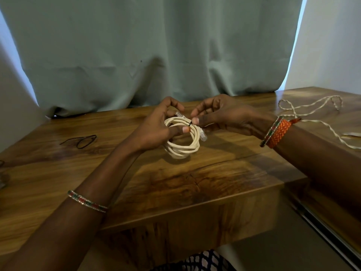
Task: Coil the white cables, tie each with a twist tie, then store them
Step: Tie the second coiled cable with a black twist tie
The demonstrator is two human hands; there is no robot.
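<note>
A white cable [182, 147] is wound into a small coil with clear plugs at its ends, held just above the wooden table [136, 180]. My left hand [156, 128] grips the coil's left side, thumb pressed on top. A thin black twist tie [189, 123] wraps the coil's top strands. My right hand [220, 114] pinches that tie with thumb and fingertips. A second white cable [312, 108] lies loose and uncoiled on the table at the far right.
Loose black twist ties [82, 140] lie on the table to the left. A grey-green curtain [156, 51] hangs behind the table's far edge. The table's front edge runs below my forearms.
</note>
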